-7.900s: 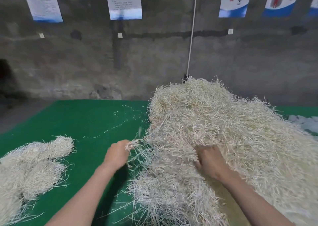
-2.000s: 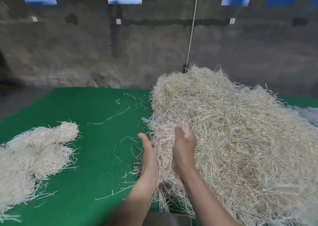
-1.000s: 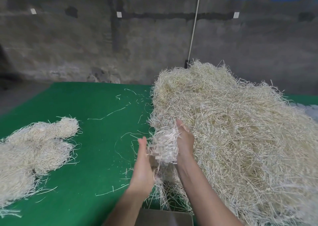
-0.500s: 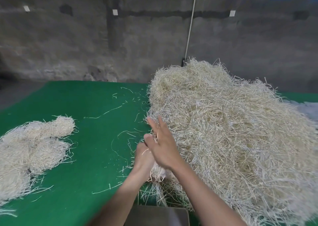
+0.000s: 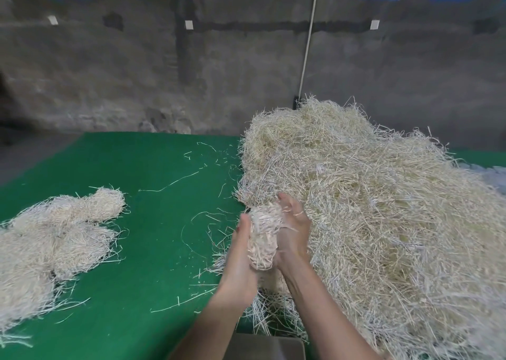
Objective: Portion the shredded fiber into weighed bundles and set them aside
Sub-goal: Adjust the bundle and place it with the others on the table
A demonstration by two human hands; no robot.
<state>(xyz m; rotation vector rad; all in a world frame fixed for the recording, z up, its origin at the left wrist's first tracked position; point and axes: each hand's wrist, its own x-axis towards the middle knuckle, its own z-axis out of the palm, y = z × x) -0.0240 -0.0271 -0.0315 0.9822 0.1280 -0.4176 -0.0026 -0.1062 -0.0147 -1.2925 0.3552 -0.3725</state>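
Observation:
A tall heap of pale shredded fiber (image 5: 383, 209) covers the right half of the green table (image 5: 153, 250). At the heap's left edge a compact fiber bundle (image 5: 264, 236) is held upright above the table, squeezed between my two palms. My left hand (image 5: 241, 258) presses its left side with fingers straight and pointing up. On the other side my right hand (image 5: 294, 228) presses against it, fingers only slightly bent over its top, with loose strands lying across them.
Several finished fiber bundles (image 5: 54, 236) lie heaped at the table's left edge. Stray strands (image 5: 175, 181) litter the green surface between the two heaps. A grey flat object (image 5: 268, 347) shows at the bottom edge under my arms. A concrete wall (image 5: 191, 72) stands behind.
Half a second ago my right hand lay over my left with the wad hidden; now the palms are side by side and the wad stands up between them.

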